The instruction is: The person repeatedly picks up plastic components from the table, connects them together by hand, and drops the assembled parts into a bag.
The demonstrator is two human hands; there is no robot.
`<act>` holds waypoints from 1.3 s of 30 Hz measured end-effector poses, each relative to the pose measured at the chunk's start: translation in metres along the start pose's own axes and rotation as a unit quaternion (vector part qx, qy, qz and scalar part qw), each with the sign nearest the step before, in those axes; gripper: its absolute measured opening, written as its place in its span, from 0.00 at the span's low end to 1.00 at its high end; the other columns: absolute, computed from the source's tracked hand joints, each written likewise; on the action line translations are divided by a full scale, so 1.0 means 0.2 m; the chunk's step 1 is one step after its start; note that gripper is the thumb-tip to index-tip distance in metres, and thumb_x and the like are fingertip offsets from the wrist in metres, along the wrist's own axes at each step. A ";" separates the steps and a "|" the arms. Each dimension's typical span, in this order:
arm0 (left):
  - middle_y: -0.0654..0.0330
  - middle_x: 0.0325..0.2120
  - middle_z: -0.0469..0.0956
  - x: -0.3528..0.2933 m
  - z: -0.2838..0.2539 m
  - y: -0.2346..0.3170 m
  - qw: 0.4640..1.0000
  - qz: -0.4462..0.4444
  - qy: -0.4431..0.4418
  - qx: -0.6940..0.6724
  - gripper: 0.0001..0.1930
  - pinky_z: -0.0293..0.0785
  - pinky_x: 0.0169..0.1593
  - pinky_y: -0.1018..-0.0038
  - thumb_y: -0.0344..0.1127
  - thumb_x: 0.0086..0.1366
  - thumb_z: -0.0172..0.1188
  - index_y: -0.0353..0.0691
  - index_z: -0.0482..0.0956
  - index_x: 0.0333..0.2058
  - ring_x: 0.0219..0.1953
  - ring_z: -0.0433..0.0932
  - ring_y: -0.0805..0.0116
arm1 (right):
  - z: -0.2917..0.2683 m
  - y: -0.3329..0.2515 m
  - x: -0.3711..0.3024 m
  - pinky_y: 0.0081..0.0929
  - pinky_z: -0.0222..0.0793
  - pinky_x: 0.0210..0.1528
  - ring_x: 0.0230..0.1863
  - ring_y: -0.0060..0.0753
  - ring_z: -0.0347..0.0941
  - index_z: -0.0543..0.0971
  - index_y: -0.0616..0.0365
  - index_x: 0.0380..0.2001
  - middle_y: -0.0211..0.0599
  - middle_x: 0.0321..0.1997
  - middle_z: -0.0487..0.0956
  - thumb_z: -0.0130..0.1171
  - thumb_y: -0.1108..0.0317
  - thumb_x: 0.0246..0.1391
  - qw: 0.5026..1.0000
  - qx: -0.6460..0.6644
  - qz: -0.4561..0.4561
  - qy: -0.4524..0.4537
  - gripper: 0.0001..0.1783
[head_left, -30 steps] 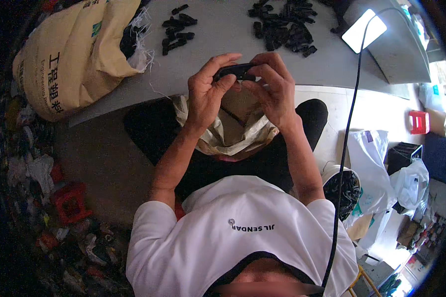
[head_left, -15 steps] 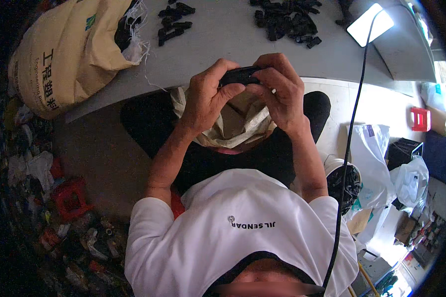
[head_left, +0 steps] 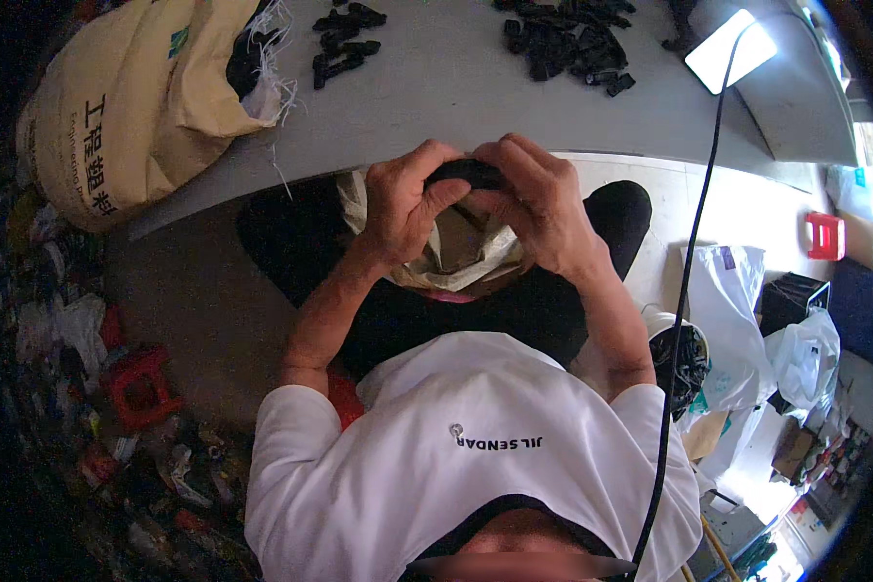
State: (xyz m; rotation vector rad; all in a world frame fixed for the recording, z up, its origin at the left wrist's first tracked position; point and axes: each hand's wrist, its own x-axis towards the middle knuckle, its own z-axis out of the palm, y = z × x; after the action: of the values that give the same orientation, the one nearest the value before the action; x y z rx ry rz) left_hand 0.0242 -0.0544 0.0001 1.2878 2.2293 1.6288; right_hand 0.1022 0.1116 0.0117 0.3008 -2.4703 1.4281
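Note:
Between both hands, just off the near edge of the grey table (head_left: 436, 107), is a small black elongated part (head_left: 464, 174); its exact kind cannot be made out. My left hand (head_left: 404, 204) grips its left end, thumb in front and fingers behind. Around the right end my right hand (head_left: 538, 199) is closed, its fingers covering much of the part. Below them, an open tan woven sack (head_left: 500, 254) sits between my legs. On the table lie a large heap of black parts (head_left: 567, 44) and a smaller group of black parts (head_left: 344, 39).
A full tan sack (head_left: 136, 116) leans at the table's left. A black cable (head_left: 694, 228) hangs down past my right arm from near a bright lamp (head_left: 730, 51). To my right stands a white bucket (head_left: 679, 359) of black pieces. A red stool (head_left: 141, 388) and clutter lie left.
Both hands have come slightly nearer to me, still holding the black part. The right hand has turned and wraps over more of its right end.

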 end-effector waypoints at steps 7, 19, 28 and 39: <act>0.53 0.22 0.75 -0.06 0.01 -0.05 0.997 0.057 0.032 0.035 0.12 0.70 0.29 0.70 0.40 0.62 0.55 0.35 0.73 0.33 0.24 0.76 0.59 | 0.08 0.06 -0.03 0.30 0.66 0.30 0.28 0.42 0.70 0.73 0.65 0.39 0.42 0.29 0.71 0.62 0.73 0.43 0.997 0.006 -0.067 0.036 0.18; 0.53 0.23 0.74 -0.08 -0.04 -0.05 0.995 0.052 0.035 0.077 0.11 0.70 0.29 0.69 0.39 0.62 0.54 0.36 0.72 0.33 0.25 0.76 0.58 | 0.06 0.05 0.06 0.42 0.67 0.35 0.36 0.58 0.69 0.70 0.65 0.37 0.52 0.33 0.70 0.60 0.71 0.41 0.995 -0.021 -0.039 -0.091 0.18; 0.54 0.25 0.74 -0.03 -0.03 -0.01 0.997 0.042 0.006 0.059 0.10 0.71 0.31 0.71 0.37 0.61 0.56 0.35 0.72 0.35 0.27 0.77 0.60 | 0.02 0.09 0.06 0.39 0.66 0.33 0.34 0.56 0.70 0.70 0.66 0.38 0.48 0.31 0.70 0.59 0.74 0.40 0.993 -0.043 -0.062 -0.089 0.18; 0.52 0.38 0.71 0.33 -0.15 -0.28 0.989 -0.047 0.035 0.139 0.16 0.71 0.44 0.66 0.37 0.62 0.54 0.37 0.69 0.47 0.41 0.73 0.59 | 0.13 0.25 -0.02 0.44 0.68 0.37 0.38 0.57 0.71 0.71 0.64 0.38 0.50 0.38 0.75 0.57 0.70 0.48 0.986 -0.104 -0.001 -0.129 0.14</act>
State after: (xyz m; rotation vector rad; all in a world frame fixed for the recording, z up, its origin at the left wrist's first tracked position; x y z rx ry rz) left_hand -0.0645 -0.0361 -0.0078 1.1739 2.5903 1.3912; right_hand 0.0873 0.1150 -0.0430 0.4697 -2.7953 1.1806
